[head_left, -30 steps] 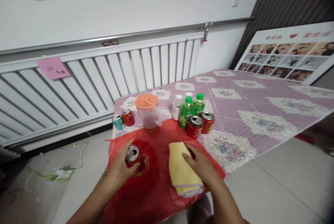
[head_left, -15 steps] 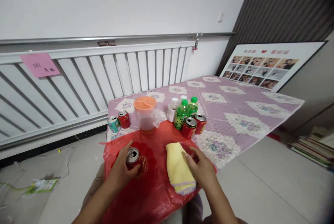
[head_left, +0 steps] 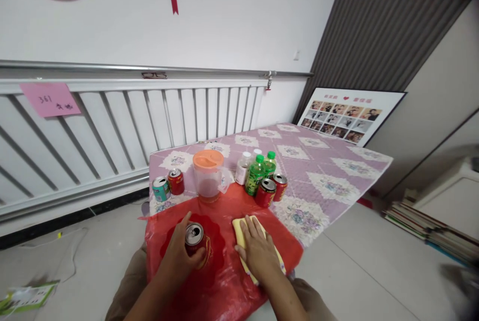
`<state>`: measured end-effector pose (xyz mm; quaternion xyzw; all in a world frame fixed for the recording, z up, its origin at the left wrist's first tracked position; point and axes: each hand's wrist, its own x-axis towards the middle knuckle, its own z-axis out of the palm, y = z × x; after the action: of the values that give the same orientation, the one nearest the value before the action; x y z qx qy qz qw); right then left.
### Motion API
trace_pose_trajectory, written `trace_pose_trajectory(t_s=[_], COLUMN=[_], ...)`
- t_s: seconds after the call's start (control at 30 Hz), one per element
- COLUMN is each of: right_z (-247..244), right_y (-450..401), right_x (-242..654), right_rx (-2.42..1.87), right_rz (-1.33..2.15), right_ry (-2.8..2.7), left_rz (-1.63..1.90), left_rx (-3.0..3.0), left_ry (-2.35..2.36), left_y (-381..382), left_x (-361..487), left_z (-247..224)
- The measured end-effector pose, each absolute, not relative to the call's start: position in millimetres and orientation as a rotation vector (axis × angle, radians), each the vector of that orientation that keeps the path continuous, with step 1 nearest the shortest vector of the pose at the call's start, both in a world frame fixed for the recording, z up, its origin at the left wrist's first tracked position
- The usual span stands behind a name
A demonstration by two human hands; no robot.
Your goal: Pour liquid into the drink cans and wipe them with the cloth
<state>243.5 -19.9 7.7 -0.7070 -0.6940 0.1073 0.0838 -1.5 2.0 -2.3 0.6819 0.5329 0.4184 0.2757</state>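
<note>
My left hand point(head_left: 180, 251) is curved round an opened red drink can point(head_left: 195, 235), its thumb at the near side. The can stands upright on a red plastic sheet point(head_left: 239, 301), over a darker red scalloped shape with gold marks. To the right lies a folded yellow cloth point(head_left: 238, 229) with a purple-stitched edge. My right hand point(head_left: 258, 248) rests flat on this cloth, palm down, with the fingers stretched out.
Beyond the sheet stand a clear pitcher point(head_left: 208, 181) with an orange lid, a teal can point(head_left: 161, 189), a red can point(head_left: 176, 182), green-capped bottles point(head_left: 255, 176), white-capped bottles point(head_left: 242, 168) and two more red cans point(head_left: 266, 193). A patterned cloth point(head_left: 307, 181) covers the table.
My right hand has moved from the cloth's right edge onto its top and flattened there. The cloth now lies flatter. My left hand stays at the can. The camera view has shifted.
</note>
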Motion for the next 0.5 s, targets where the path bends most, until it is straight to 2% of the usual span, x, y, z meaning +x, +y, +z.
trace_pose_trajectory(t_s=[0.37,0.5], right_z=[17.5,26.1], right_y=[-24.3,-32.6], right_x=[245.3,222.3], right_rx=[-2.112,-1.878], right_rz=[0.345,0.307], right_ry=[-1.965,-1.821], left_rz=[1.228,1.256], left_rx=[1.789,1.769], left_ry=[1.363,1.343], left_y=[4.3,2.6], left_x=[-1.7,-1.2], left_z=[-10.3,-12.8])
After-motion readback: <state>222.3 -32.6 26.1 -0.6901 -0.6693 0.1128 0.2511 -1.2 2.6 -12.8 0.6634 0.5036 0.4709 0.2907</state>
